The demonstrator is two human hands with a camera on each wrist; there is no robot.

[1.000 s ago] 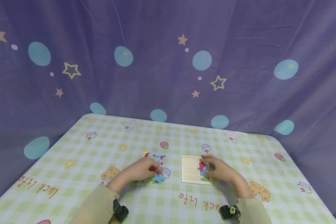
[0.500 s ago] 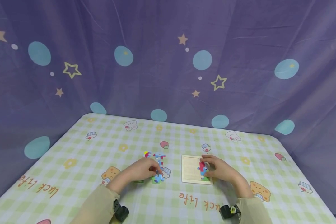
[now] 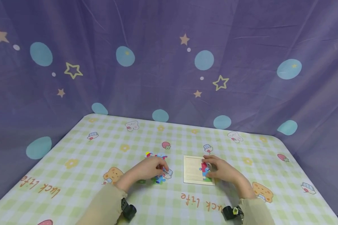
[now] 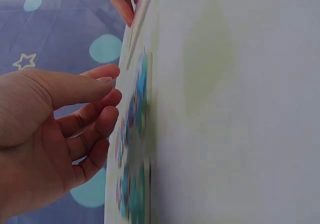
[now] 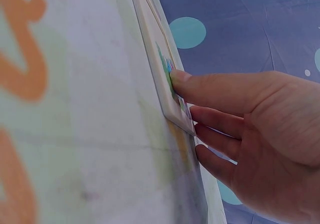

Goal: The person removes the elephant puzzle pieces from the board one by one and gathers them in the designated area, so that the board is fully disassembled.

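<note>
My left hand hovers over loose jigsaw pieces left of the middle of the table. In the left wrist view, its thumb and fingers are loosely curved, with a gap to the colourful pieces and nothing visible between them. A shallow wooden puzzle tray lies to the right, with joined pieces along its right side. My right hand holds the tray's right side. The right wrist view has the thumb on the pieces and other fingers by the edge, their tips partly hidden.
Further loose pieces lie behind and under the left hand, partly covered by it. A green-and-white checked cloth with printed pictures covers the table. Behind it hangs a purple curtain with stars and dots.
My left hand has come off the loose pieces, shifting slightly right and upward. The right hand and the tray stay in place.
</note>
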